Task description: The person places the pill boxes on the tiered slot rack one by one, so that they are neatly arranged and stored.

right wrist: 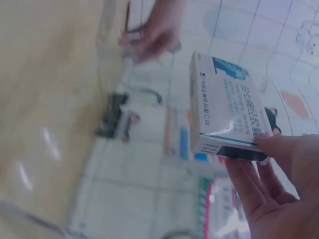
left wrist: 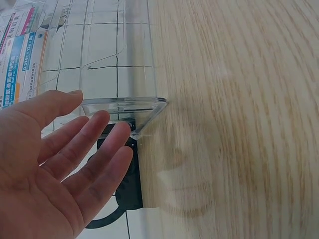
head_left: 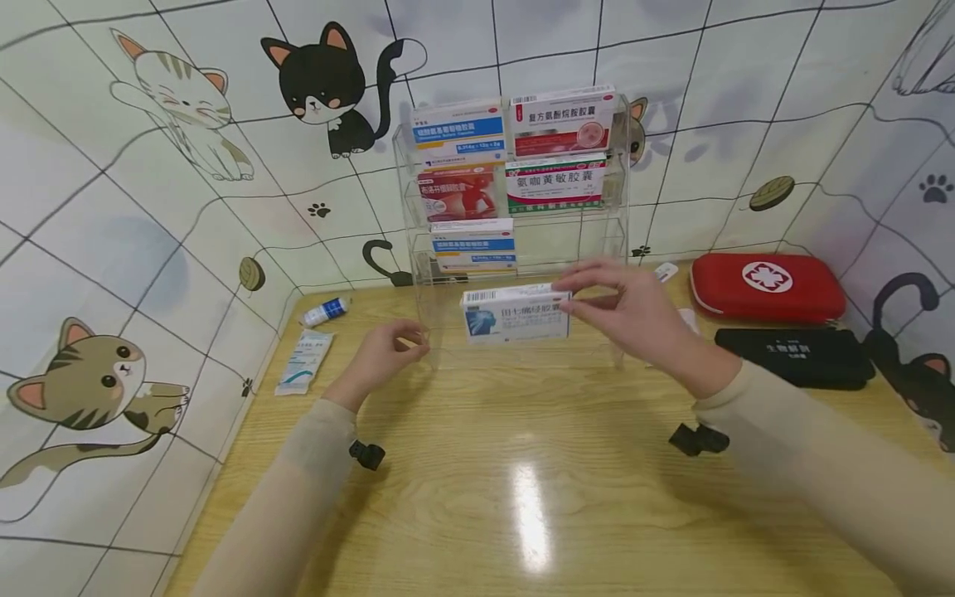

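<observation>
My right hand [head_left: 634, 311] pinches the right end of a white and blue medicine box [head_left: 515, 319] between thumb and fingers. It holds the box in front of the lower part of a clear acrylic display rack [head_left: 429, 319]. In the right wrist view the medicine box [right wrist: 224, 102] shows its printed front, with the thumb on one side and fingers on the other. Beside the rack's lower left edge is my left hand [head_left: 384, 356], its fingers loosely bent and holding nothing. The left wrist view shows that hand [left wrist: 75, 169] with thumb and fingers parted, right at the clear edge.
On the rack stand several medicine boxes, among them a red one [head_left: 461, 195] and a blue-striped one [head_left: 474, 247]. A small tube [head_left: 325, 312] and a white packet [head_left: 304, 362] lie left; a red first-aid case [head_left: 768, 288] and a black pouch [head_left: 794, 356] lie right.
</observation>
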`<act>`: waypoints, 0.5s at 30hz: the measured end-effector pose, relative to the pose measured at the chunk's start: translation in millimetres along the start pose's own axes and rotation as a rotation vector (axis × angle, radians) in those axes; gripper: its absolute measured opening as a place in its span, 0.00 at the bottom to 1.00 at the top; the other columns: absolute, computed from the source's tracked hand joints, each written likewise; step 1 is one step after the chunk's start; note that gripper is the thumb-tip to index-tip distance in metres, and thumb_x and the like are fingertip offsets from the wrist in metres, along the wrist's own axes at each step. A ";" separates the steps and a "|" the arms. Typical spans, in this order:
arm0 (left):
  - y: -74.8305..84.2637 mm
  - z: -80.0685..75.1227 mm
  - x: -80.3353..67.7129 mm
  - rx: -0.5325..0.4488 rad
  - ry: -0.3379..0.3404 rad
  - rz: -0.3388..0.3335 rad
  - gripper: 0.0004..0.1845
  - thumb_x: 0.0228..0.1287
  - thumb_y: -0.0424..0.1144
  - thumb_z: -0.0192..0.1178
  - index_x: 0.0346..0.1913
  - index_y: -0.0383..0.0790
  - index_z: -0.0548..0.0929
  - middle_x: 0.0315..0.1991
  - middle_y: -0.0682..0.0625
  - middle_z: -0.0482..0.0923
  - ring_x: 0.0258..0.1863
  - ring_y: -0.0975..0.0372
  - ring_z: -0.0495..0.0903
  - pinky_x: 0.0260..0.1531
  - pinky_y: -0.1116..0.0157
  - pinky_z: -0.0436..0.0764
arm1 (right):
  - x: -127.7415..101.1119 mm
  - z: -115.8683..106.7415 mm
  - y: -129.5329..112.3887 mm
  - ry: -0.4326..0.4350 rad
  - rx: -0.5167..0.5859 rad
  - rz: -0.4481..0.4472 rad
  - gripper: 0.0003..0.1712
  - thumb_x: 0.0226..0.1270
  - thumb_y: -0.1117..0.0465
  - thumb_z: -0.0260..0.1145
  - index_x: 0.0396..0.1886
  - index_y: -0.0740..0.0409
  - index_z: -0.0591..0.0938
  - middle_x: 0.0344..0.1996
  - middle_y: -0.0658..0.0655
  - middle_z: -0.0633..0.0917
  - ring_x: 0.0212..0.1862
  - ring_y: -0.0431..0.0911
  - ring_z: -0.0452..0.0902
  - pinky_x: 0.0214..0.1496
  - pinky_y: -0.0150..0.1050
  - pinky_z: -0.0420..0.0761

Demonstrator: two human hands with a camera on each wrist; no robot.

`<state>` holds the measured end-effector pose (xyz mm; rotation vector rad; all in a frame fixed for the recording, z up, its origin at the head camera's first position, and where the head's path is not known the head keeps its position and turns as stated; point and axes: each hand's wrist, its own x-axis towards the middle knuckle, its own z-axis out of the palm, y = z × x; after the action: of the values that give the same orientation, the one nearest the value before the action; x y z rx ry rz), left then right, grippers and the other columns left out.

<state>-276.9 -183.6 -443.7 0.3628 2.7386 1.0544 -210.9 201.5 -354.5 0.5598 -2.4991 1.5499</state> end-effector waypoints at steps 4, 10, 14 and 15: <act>-0.8 1.8 -0.5 -0.003 -0.003 0.002 0.20 0.72 0.44 0.66 0.63 0.45 0.81 0.54 0.45 0.85 0.44 0.55 0.87 0.39 0.60 0.86 | 24.2 -36.1 -14.2 0.095 -0.082 -0.063 0.14 0.68 0.65 0.73 0.52 0.55 0.89 0.59 0.50 0.82 0.60 0.43 0.81 0.50 0.27 0.84; -0.1 1.5 0.1 -0.017 -0.010 0.003 0.20 0.72 0.44 0.66 0.63 0.45 0.81 0.53 0.45 0.85 0.44 0.54 0.86 0.39 0.60 0.85 | 49.9 -74.2 -9.0 0.267 -0.231 -0.166 0.16 0.67 0.64 0.74 0.53 0.54 0.89 0.57 0.51 0.84 0.58 0.35 0.77 0.51 0.20 0.80; -1.0 0.9 1.8 -0.007 -0.007 0.000 0.19 0.72 0.44 0.66 0.63 0.46 0.81 0.54 0.46 0.85 0.44 0.55 0.86 0.40 0.60 0.85 | 61.6 -82.1 2.2 0.315 -0.277 -0.207 0.15 0.67 0.64 0.73 0.53 0.55 0.90 0.55 0.50 0.84 0.57 0.34 0.78 0.52 0.21 0.80; -1.3 0.9 2.2 -0.003 -0.006 0.001 0.19 0.72 0.44 0.66 0.63 0.46 0.81 0.54 0.46 0.85 0.44 0.55 0.86 0.40 0.60 0.85 | 63.5 -82.2 5.4 0.318 -0.292 -0.218 0.14 0.68 0.63 0.73 0.52 0.56 0.90 0.55 0.50 0.84 0.57 0.35 0.78 0.53 0.21 0.80</act>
<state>-279.0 -183.3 -445.4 0.3667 2.7314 1.0563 -277.0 261.8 -301.4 0.4785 -2.2761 1.0761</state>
